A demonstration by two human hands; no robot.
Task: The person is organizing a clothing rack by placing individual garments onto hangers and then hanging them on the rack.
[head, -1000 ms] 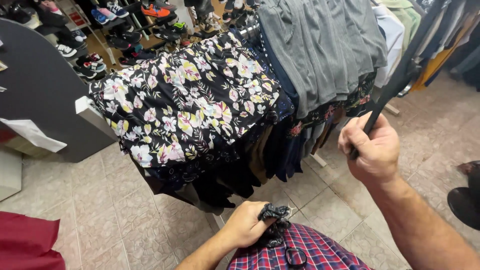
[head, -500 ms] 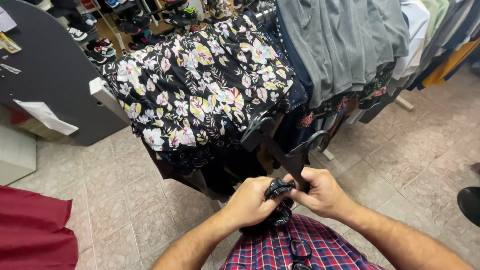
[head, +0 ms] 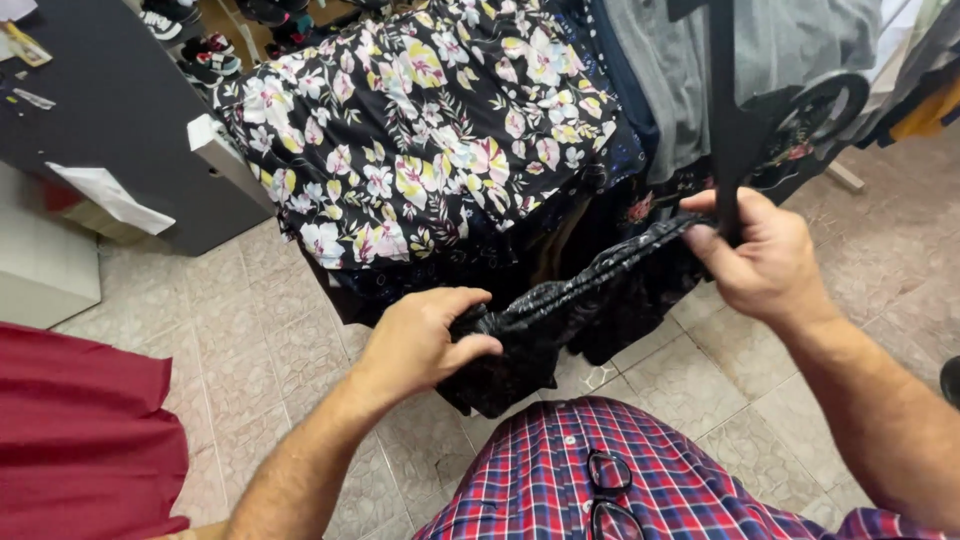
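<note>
1. A clothing shop: a packed rail of hanging garments (head: 640, 120), with a floral dress (head: 430, 130) draped across it
2. Rows of shoes (head: 200, 50) on display behind
3. Tiled floor (head: 250, 330) and a dark counter (head: 110, 110)

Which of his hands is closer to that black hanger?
Right. The right hand grips the black hanger; the left hand is off to its left, lower down, clutching the dark garment.
</note>
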